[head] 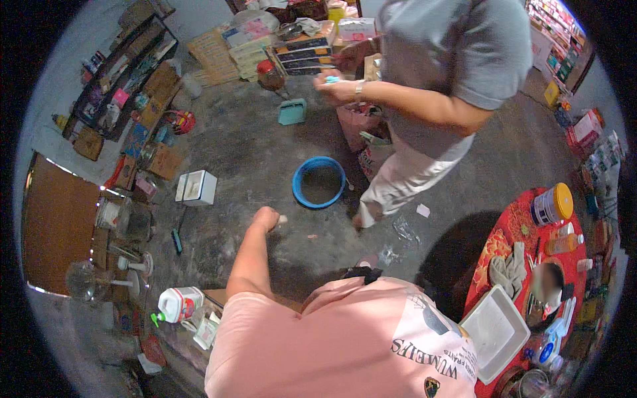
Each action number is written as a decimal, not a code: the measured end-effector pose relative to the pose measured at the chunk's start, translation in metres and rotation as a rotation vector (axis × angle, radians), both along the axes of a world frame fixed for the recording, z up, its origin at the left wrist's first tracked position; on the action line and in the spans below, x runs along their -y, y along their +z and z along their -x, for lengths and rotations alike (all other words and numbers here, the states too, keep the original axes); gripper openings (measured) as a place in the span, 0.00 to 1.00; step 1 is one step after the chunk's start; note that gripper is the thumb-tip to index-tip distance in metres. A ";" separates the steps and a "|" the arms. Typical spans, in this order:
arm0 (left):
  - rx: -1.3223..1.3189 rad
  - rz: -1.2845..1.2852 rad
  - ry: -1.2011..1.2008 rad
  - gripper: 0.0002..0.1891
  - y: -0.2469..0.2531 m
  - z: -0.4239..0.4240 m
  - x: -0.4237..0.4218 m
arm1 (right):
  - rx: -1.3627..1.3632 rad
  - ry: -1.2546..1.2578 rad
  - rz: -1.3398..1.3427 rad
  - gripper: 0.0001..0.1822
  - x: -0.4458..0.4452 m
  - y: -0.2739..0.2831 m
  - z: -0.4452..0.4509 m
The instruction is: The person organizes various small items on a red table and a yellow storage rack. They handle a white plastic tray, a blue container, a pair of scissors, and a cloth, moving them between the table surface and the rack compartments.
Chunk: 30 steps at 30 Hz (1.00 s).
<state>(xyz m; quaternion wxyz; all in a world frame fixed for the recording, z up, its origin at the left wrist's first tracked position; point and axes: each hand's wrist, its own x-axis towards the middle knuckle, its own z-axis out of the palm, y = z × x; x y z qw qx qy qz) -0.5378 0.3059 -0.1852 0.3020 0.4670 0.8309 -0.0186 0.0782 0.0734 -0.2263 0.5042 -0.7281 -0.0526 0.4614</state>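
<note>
My left hand (265,219) reaches out low over the concrete floor (234,149), its fingers closed around a small pale piece (282,219) that shows at the fingertips. What the piece is, I cannot tell. My right hand is out of view. Just beyond my left hand, to its right, stands a round blue plastic basin (297,191) on the floor. A white box with a dark side strip (201,191) sits to the left. A small pinkish scrap (312,236) lies on the floor to the right of my hand.
Another person (448,64) stands at the right, holding a small light-blue thing (331,79). A green dustpan (292,112) lies farther off. Clear plastic wrap (405,231) and a pale card (423,210) lie on the floor. A red-clothed table (490,244) bears a white tray (497,331).
</note>
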 end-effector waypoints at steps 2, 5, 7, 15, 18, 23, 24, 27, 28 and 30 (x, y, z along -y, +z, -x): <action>0.169 -0.079 0.093 0.11 -0.003 -0.004 -0.007 | 0.007 -0.007 0.000 0.19 0.005 0.002 0.002; 0.190 -0.175 0.275 0.11 0.000 0.041 0.006 | 0.011 0.006 0.001 0.19 0.003 0.003 0.006; 0.220 -0.529 0.658 0.10 0.003 0.092 0.027 | 0.006 0.029 -0.006 0.19 -0.002 0.002 0.009; 0.586 -1.546 1.027 0.04 0.137 0.172 0.042 | 0.057 0.073 0.020 0.19 -0.026 0.001 0.008; 0.590 -1.468 1.003 0.10 0.172 0.194 0.057 | 0.069 0.124 0.029 0.19 -0.042 0.000 0.010; 0.582 -1.413 0.944 0.07 0.192 0.189 0.051 | 0.083 0.170 0.040 0.18 -0.059 0.002 0.014; 0.503 -1.443 0.978 0.07 0.194 0.185 0.048 | 0.083 0.176 0.042 0.18 -0.061 0.003 0.014; 0.466 -1.407 0.964 0.07 0.186 0.199 0.045 | 0.094 0.186 0.040 0.18 -0.065 0.006 0.014; 0.511 -1.444 0.916 0.07 0.178 0.217 0.052 | 0.091 0.198 0.041 0.18 -0.066 0.005 0.014; 0.223 -1.412 0.916 0.07 0.163 0.242 0.057 | 0.095 0.215 0.045 0.18 -0.070 0.004 0.016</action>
